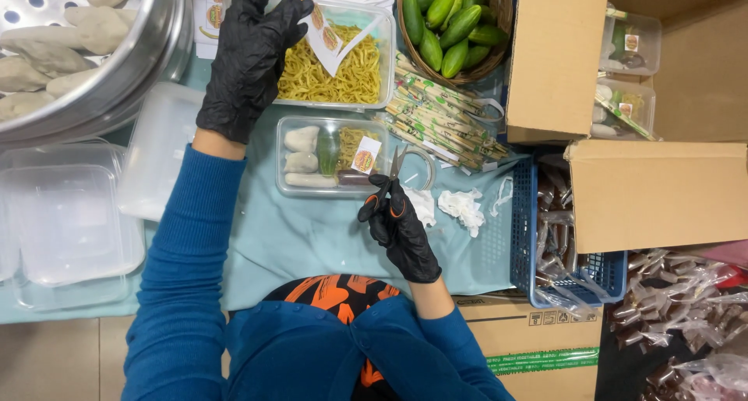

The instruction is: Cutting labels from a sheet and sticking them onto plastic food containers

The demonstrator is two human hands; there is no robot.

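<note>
My left hand (251, 54), in a black glove, reaches over the near left corner of a clear tub of yellow noodles (347, 66); its fingers are spread and hold nothing that I can see. My right hand (399, 228), also gloved, grips small scissors (392, 184) with orange-lined handles, blades pointing away from me. The blades sit at the right end of a clear meal box (335, 167) holding pale dumplings, a green piece, noodles and a small sticker. The box lies on a light blue cloth (312, 237).
A metal steamer of pale dumplings (70, 42) stands far left, stacked clear lids (62, 222) below it. A basket of cucumbers (456, 27), wrapped chopsticks (440, 120), crumpled tissue (461, 208), a blue crate (523, 237) and cardboard boxes (654, 190) fill the right.
</note>
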